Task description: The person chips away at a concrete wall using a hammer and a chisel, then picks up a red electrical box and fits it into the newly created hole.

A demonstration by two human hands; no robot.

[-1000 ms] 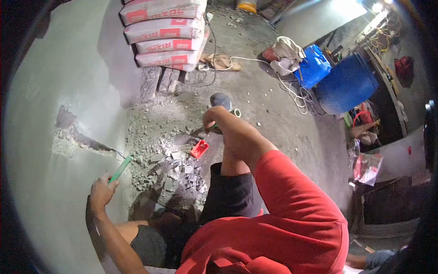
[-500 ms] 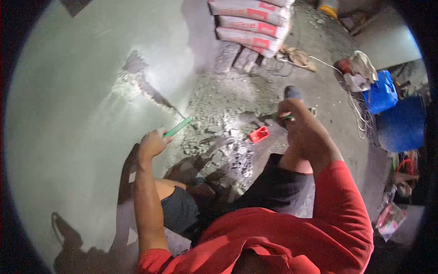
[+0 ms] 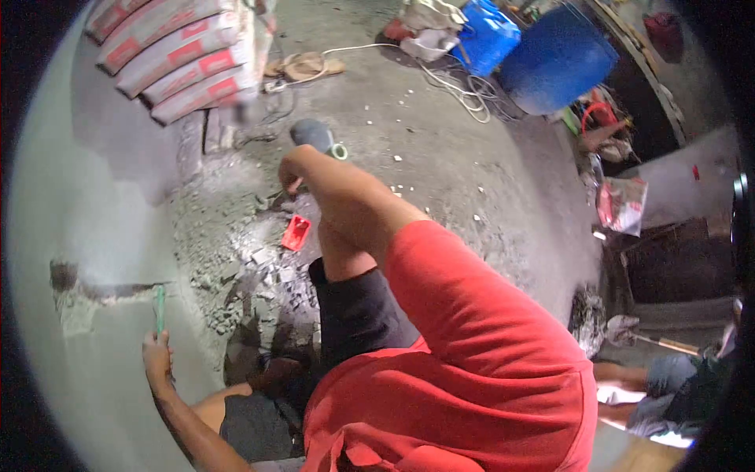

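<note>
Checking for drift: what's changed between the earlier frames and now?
The view has swung. The left hand has drawn the green-handled tool slightly back along the wall groove, away from the floor rubble, keeping its hold. The green piece at the right hand no longer shows, so that grip can't be told. Red box, stacked cement sacks and blue drum look unmoved.

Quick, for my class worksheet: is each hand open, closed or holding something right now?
Left hand: closed, holding the green tool.
Right hand: cannot be told; its grip is mostly hidden from view.
</note>
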